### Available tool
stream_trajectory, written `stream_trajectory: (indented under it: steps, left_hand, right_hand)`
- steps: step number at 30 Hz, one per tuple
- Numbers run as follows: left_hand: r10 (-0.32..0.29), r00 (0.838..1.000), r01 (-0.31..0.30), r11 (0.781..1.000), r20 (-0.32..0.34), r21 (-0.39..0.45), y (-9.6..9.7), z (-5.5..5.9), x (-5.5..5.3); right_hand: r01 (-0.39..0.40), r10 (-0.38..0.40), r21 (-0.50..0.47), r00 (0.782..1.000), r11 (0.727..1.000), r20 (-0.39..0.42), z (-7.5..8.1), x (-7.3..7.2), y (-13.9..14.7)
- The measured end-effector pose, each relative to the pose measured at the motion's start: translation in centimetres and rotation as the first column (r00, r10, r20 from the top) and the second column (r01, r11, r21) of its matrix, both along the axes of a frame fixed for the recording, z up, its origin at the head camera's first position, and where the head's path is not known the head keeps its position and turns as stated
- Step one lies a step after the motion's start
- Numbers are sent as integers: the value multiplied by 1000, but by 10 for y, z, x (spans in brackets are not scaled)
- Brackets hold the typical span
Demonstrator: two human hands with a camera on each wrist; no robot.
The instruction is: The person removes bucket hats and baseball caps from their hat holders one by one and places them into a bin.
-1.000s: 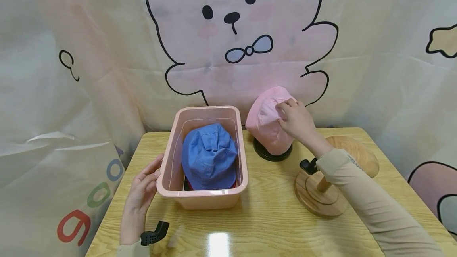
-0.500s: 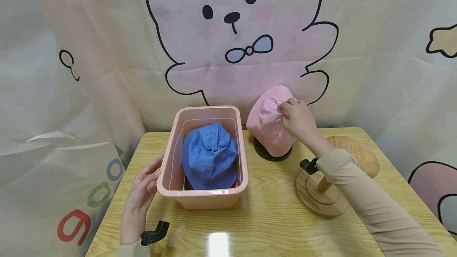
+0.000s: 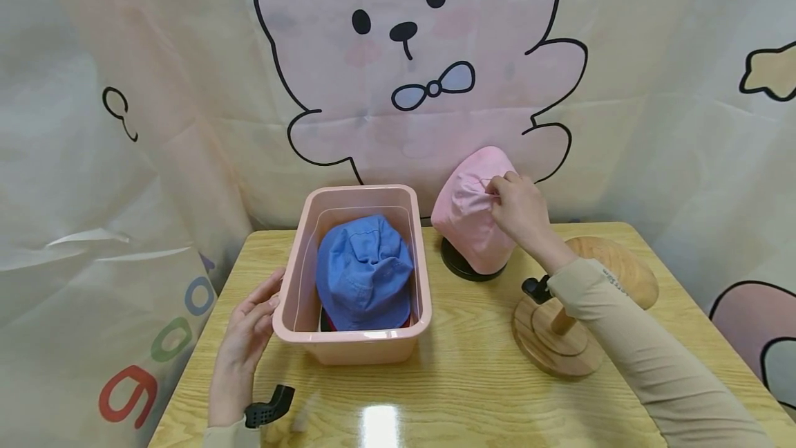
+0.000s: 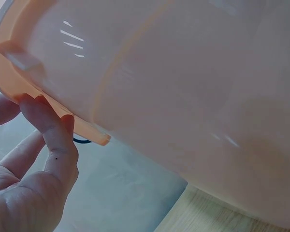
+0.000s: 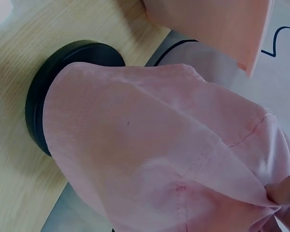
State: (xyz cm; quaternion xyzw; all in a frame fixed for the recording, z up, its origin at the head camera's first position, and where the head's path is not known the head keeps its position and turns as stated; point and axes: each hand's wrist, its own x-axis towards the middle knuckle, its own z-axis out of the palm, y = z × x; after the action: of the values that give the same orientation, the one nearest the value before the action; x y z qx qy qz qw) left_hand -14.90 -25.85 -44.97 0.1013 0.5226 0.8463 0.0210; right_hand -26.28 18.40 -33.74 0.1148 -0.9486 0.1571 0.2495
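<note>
My right hand (image 3: 521, 207) pinches the crown of a pink brimmed hat (image 3: 469, 209), gathering the cloth between thumb and fingertips. The hat hangs tilted above a round black base (image 3: 461, 263) at the table's back and covers whatever rises from it. In the right wrist view the pink hat (image 5: 150, 130) fills the middle, with the black base (image 5: 34, 92) behind its edge. My left hand (image 3: 245, 330) touches the outer left rim of a pink plastic bin (image 3: 354, 339) with relaxed, slightly bent fingers; in the left wrist view, its fingertips (image 4: 26, 104) meet the rim.
Inside the bin lies a blue cap (image 3: 365, 272), with something red and dark partly hidden beneath it. To the right, a wooden stand (image 3: 556, 344) with a rounded top (image 3: 622, 272) stands partly behind my right forearm. A printed curtain (image 3: 398, 137) hangs behind the wooden table (image 3: 472, 379).
The pink hat has tilted further and shifted slightly right and up at its brim, pinched by the right hand throughout. The left hand and bin stay put.
</note>
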Motion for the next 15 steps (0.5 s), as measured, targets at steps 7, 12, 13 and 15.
stream_trajectory:
  steps: [7,12,13,15]
  left_hand:
    - [-3,1000,3,1000,-10,4,1,0,0]
    - [-2,1000,2,1000,-16,4,0,-1,-1]
    - [-2,1000,2,1000,-17,5,0,-1,-1]
    - [-2,1000,3,1000,-22,4,0,-1,-2]
  right_hand:
    - [-8,5,-78,999,997,-48,-1,-1,2]
    - [-16,-1,-164,995,986,-98,0,-2,2]
    - [-11,-7,-180,995,984,-97,-1,-1,1]
    - [-1,-19,-213,995,977,-94,-1,-2,1]
